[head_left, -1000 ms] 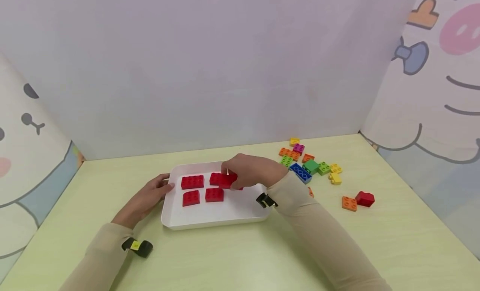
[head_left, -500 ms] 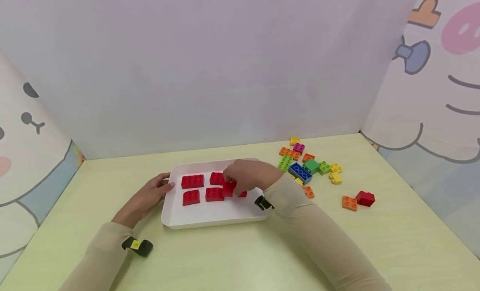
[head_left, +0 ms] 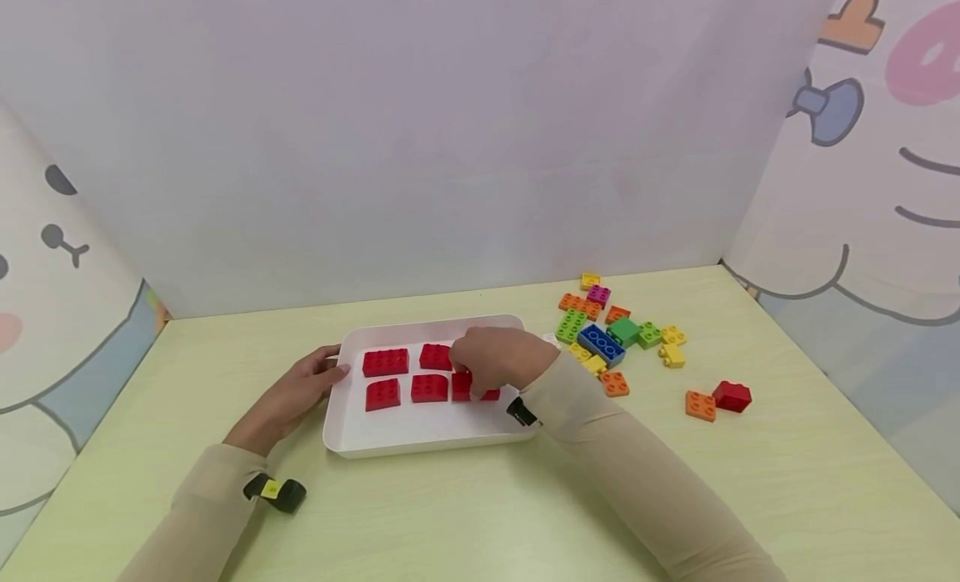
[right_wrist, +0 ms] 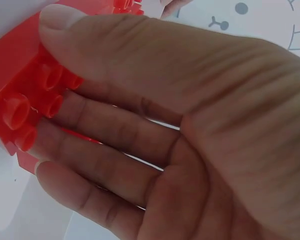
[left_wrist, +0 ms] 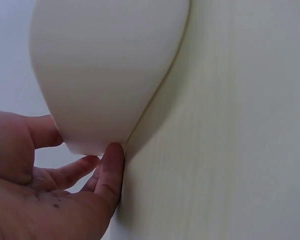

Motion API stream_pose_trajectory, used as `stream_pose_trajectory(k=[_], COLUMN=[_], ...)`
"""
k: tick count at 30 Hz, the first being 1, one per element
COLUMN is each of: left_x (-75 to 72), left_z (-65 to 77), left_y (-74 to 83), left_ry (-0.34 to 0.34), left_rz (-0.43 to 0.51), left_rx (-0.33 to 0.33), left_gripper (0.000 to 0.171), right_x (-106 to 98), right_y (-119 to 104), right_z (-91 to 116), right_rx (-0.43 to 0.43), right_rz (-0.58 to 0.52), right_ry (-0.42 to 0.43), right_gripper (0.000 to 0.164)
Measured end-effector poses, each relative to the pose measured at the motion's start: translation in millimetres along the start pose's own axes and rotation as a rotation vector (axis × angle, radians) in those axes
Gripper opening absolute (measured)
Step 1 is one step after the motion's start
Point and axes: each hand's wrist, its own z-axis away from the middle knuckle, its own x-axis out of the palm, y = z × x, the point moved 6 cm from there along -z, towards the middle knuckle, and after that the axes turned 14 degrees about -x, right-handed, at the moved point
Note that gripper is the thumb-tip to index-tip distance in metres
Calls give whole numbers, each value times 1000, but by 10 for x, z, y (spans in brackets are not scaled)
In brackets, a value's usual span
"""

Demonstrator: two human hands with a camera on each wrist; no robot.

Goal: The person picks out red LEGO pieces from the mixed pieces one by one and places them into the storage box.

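Note:
In the head view, my right hand (head_left: 498,355) pinches a red toy brick (head_left: 491,394) low over the white tray (head_left: 420,440), at the right end of the front row. Its studs show in the right wrist view, the thumb along one side of the red brick (right_wrist: 15,60) and fingertips at the other. My left hand (head_left: 296,390) holds the tray's left end; in the left wrist view thumb and fingers grip the tray wall (left_wrist: 105,75). Two red bricks, one at the front left (head_left: 382,394) and one beside the held brick (head_left: 429,388), lie in the tray.
Behind them in the tray sit a longer red brick (head_left: 386,363) and another red brick (head_left: 435,357). Loose bricks lie right of the tray, among them blue (head_left: 602,345), green (head_left: 622,332) and yellow (head_left: 672,355). A red brick (head_left: 732,396) adjoins an orange one (head_left: 701,405) farther right.
My right hand has brought the red brick forward and slightly right, from the back row to the front row's end. My left hand stays at the tray's left end.

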Motion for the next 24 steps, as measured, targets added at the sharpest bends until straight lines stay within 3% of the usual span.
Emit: stream_pose_trajectory(k=[6, 24], left_x=[1, 0], left_z=[0, 1], left_y=[0, -3], left_ry=[2, -2], left_rz=[0, -3], left_rx=[-1, 3], left_gripper=[58, 58], right_x=[26, 21], right_y=[1, -65], right_z=[-29, -1], right_rx=[4, 5], right_rz=[37, 15], right_ry=[-14, 18], right_gripper=[26, 33])
